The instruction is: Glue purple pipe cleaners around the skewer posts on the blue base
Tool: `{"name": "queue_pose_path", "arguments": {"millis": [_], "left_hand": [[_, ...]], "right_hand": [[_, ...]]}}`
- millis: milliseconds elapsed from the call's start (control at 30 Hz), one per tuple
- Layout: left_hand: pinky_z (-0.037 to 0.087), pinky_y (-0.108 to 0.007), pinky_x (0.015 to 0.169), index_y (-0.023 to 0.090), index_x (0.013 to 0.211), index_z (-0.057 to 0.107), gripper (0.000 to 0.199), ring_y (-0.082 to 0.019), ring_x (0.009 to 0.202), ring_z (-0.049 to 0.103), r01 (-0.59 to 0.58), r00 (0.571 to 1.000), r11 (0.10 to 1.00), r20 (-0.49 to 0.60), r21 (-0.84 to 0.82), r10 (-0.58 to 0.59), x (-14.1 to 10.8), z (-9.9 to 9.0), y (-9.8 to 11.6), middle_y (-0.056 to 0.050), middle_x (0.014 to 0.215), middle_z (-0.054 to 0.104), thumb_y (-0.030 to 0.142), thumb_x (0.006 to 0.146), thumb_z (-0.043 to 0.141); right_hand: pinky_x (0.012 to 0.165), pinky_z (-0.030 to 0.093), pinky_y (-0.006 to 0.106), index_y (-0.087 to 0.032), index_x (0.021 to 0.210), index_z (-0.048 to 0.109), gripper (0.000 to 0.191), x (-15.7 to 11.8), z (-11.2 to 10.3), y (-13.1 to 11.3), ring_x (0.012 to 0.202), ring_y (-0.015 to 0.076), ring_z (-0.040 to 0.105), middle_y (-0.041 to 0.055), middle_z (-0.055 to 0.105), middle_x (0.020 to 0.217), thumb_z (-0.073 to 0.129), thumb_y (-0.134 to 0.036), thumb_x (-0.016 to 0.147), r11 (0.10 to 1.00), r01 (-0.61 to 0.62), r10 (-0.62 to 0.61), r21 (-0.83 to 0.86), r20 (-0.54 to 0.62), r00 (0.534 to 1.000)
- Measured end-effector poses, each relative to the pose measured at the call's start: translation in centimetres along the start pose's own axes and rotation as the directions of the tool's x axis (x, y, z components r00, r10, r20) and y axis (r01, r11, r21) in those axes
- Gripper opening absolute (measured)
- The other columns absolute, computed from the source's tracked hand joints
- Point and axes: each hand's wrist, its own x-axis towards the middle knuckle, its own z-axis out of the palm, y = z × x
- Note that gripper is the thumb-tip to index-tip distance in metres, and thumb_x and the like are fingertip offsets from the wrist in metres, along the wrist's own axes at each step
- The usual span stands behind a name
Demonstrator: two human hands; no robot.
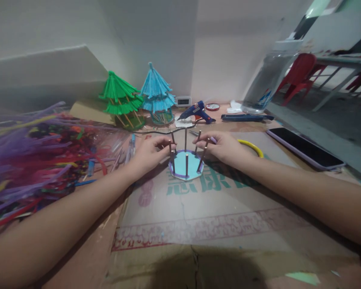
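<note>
A light-blue round base (pixel 188 162) with a purple rim rests on printed cardboard, and several brown sticks (pixel 187 165) stand up around its edge. On its left side my left hand (pixel 153 152) has thumb and fingers closed at the sticks there. My right hand (pixel 218 146) is at the right side, its fingers pinched around a stick at the back right. Scissors, partly hidden, lie by my right hand, with a yellow handle (pixel 252 147) showing behind the wrist.
Behind stand a green tiered model (pixel 120 100), a blue one (pixel 158 96), a blue glue gun (pixel 195 111) and a cutter (pixel 247 117). Fuzzy stems (pixel 33 160) pile up at left. A phone (pixel 305 147) and a clear bottle (pixel 266 80) are at right.
</note>
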Motion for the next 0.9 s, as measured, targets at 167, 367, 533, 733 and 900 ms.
{"name": "queue_pose_path", "arguments": {"millis": [167, 367, 533, 733, 900], "left_hand": [[0.051, -0.028, 0.072, 0.016, 0.090, 0.070, 0.027, -0.020, 0.082, 0.066, 0.012, 1.000, 0.999, 0.009, -0.035, -0.012, -0.3, 0.1, -0.4, -0.004, 0.085, 0.072, 0.042, 0.085, 0.065], [0.052, -0.039, 0.096, 0.020, 0.135, 0.060, 0.045, -0.022, 0.108, 0.065, -0.058, 0.998, 0.982, -0.003, -0.180, 0.058, 0.7, -0.7, 0.4, -0.009, 0.121, 0.070, 0.029, 0.092, 0.053], [0.038, -0.045, 0.117, 0.025, 0.132, 0.065, 0.055, -0.021, 0.131, 0.053, -0.326, 0.940, 0.945, 0.122, 0.037, 0.319, 2.6, -1.8, 1.8, -0.006, 0.137, 0.060, 0.008, 0.083, 0.045], [0.040, -0.042, 0.115, 0.020, 0.123, 0.070, 0.052, -0.020, 0.128, 0.056, -0.364, 0.930, 0.920, 0.104, 0.144, 0.351, 2.7, -2.2, 1.3, -0.008, 0.131, 0.062, 0.004, 0.082, 0.040], [0.041, -0.040, 0.113, 0.022, 0.133, 0.064, 0.055, -0.019, 0.129, 0.055, -0.339, 0.939, 0.927, 0.120, 0.161, 0.323, 2.2, -1.9, 1.4, -0.007, 0.135, 0.060, 0.005, 0.086, 0.040]], "right_hand": [[0.064, 0.059, 0.032, -0.020, 0.088, 0.077, 0.008, -0.2, 0.0, -0.6, 0.071, 0.0183, 0.070, 0.0031, 0.074, 0.080, 0.072, -0.026, 0.084, 0.997, -0.069, 0.070, -0.031, 0.017, 0.997], [0.079, 0.055, 0.037, -0.020, 0.092, 0.076, 0.018, -0.2, -0.4, -0.4, 0.083, 0.0208, 0.068, 0.0050, 0.076, 0.089, 0.069, -0.035, 0.087, 0.981, 0.069, -0.077, -0.183, -0.038, 0.996], [0.075, 0.052, 0.035, -0.020, 0.094, 0.075, 0.024, -0.3, -0.5, 0.1, 0.080, 0.0206, 0.067, 0.0053, 0.076, 0.091, 0.063, -0.040, 0.089, 0.971, 0.137, -0.136, -0.194, 0.020, 0.991], [0.072, 0.049, 0.033, -0.020, 0.092, 0.075, 0.026, -0.3, -0.6, 0.2, 0.076, 0.0193, 0.064, 0.0038, 0.074, 0.085, 0.062, -0.042, 0.089, 0.955, 0.152, -0.151, -0.255, 0.024, 0.988], [0.075, 0.049, 0.034, -0.020, 0.093, 0.075, 0.026, -0.2, -0.5, 0.3, 0.079, 0.0202, 0.066, 0.0040, 0.074, 0.086, 0.062, -0.043, 0.090, 0.962, 0.150, -0.145, -0.228, 0.039, 0.989]]}}
